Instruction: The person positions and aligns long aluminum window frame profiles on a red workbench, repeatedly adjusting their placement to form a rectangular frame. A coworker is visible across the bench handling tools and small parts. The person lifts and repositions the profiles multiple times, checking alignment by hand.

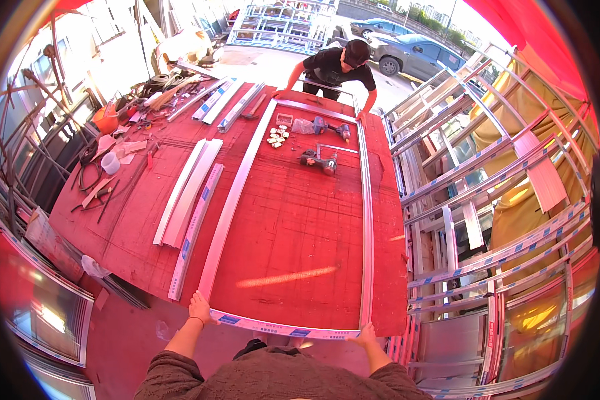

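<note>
Left hand grips the near-left corner of the big aluminium frame, right hand closed on its near-right corner. Frame lies flat on the red worktop. A co-worker holds the far end; drills sit inside the frame.

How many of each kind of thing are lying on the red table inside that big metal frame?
Power drills: 3 (one, two near the far end)
Clear plastic bag: 1
Small flat box: 1
Cluster of small metal brackets: 1 heap, pieces too small to count
Short bent metal strip: 1
Total: 7
</note>
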A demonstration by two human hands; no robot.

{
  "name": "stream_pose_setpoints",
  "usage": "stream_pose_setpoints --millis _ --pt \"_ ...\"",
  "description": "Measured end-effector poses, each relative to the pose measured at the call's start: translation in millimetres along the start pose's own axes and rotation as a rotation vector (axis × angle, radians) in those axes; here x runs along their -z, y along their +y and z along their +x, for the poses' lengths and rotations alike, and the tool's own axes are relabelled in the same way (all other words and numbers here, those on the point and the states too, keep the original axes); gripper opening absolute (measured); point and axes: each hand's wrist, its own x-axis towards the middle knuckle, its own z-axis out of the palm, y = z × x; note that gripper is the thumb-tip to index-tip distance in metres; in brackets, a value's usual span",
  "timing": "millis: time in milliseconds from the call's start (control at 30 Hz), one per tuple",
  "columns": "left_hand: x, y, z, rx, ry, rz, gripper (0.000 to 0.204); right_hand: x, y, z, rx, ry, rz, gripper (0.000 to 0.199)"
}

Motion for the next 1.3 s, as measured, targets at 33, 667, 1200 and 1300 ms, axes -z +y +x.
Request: stream_pose_setpoints --millis 33,667,1200,1300 --pt "-2.2 -0.9 -0.5 -0.011 0.004 0.034 0.149 2.2 -0.2 -1.9 0.011 -0.023 -0.004 0.151" --pt "-23.7 -7.7 1.0 -0.055 0.176 0.185 0.146 -3.6 -25.8 -21.8 0.014 0.228 -0.385 0.142" --pt "-29.7 -5.5 3.1 -0.028 0.182 0.236 0.150 -2.9 -13.7 -5.9 0.146 0.200 -0.480 0.130" --pt "-28.3 -4.7 3.1 -0.026 0.146 0.229 0.149 1.6 -16.2 -6.0 0.145 0.175 -0.480 0.129"
